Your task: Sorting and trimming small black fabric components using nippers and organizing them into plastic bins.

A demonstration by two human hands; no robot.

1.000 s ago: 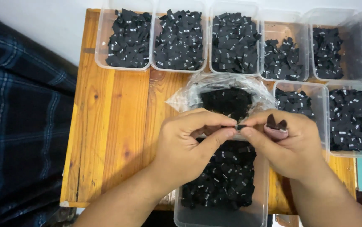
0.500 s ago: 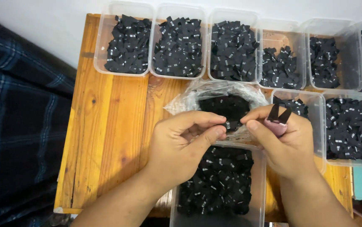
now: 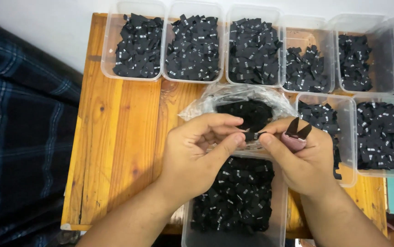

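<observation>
Black label (image 3: 251,135) pinched between both hands (image 3: 197,155), above clear tub (image 3: 279,219) of black labels.

I see even, fairly bright light from above, with only soft shadows under my hands. The clear crinkled plastic bag (image 3: 233,98) catches pale glare. The small black fabric tags in the clear plastic tubs (image 3: 135,75) stay crisp, while the dark plaid cloth (image 3: 18,137) at left reads dim.
</observation>
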